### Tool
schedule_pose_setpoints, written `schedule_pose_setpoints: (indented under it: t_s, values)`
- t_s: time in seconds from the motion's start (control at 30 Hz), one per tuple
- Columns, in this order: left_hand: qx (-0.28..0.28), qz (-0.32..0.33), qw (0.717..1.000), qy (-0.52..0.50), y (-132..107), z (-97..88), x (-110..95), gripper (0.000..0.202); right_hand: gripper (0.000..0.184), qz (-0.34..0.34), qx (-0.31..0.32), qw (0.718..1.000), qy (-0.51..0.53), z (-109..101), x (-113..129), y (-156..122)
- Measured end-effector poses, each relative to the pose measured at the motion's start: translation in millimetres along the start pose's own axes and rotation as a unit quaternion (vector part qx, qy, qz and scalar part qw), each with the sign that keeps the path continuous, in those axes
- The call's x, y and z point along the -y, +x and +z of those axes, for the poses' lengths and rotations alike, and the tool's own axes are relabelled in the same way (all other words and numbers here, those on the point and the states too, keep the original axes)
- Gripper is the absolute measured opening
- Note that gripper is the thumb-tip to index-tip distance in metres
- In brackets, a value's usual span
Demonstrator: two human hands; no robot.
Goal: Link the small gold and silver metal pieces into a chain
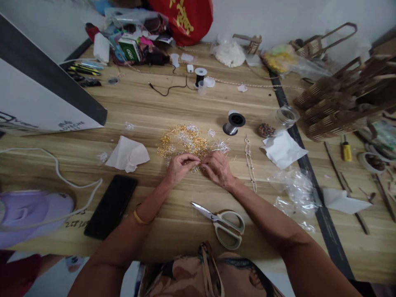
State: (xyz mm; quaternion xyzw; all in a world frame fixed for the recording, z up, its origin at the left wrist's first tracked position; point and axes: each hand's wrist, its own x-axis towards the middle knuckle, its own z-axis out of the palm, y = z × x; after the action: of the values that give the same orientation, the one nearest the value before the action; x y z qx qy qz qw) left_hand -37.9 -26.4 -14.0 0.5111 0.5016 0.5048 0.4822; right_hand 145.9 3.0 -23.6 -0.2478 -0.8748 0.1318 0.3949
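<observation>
Thumb and forefinger pinched, my left hand (181, 167) rests at the near edge of a heap of small gold and silver findings (185, 140). My right hand (218, 168) meets it fingertip to fingertip, also in a pinch. Whatever lies between the fingertips is too small to make out. Just beyond my right hand is a bunch of silver pins (221, 146). A beaded chain (249, 163) lies to the right of that hand. Scissors with cream handles (222, 222) lie between my forearms, blades partly open.
A wire spool (234, 123) stands behind the heap. White paper (127, 154) and a black phone (110, 207) lie left; a jar of beads (267, 130) and clear plastic bags (297, 192) are right. A large box (46, 103) borders the left side.
</observation>
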Motion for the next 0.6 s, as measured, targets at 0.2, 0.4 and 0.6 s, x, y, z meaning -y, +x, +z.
schedule_pose_setpoints:
  t_s: [0.2, 0.4, 0.6]
  values:
    - [-0.007, -0.009, 0.999, -0.031, -1.6, 0.7, -0.3, 0.017, 0.007, 0.011, 0.005, 1.0, 0.002, -0.3, 0.5, -0.5]
    - [0.012, -0.026, 0.998, -0.058, -2.2, 0.9, -2.1, 0.027, 0.021, 0.005, -0.018, 1.0, 0.004, -1.9, 3.5, 0.9]
    - [0.008, -0.021, 0.998, -0.054, -0.7, 0.7, 0.6, 0.03, 0.014, -0.024, 0.0, 1.0, 0.008, -0.3, 0.6, 1.6]
